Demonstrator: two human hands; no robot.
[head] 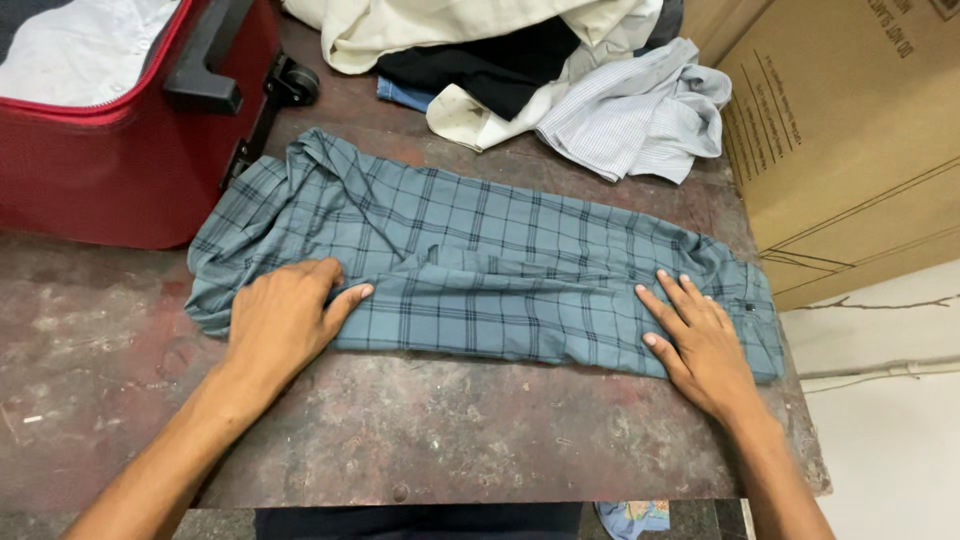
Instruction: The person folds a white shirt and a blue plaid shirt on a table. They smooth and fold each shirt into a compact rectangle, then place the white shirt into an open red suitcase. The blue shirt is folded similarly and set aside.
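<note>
A grey-blue checked shirt (480,265) lies folded into a long band across a worn dark table (400,440). My left hand (280,320) rests flat on its left part, fingers together and thumb out along the near fold. My right hand (700,340) presses flat on the right part near the collar end, fingers spread. Neither hand grips the cloth.
An open red suitcase (110,170) with a black handle stands at the back left. A heap of clothes (530,70), cream, black and striped white, lies at the back. A large cardboard box (850,140) stands on the right. The table's near edge is close to me.
</note>
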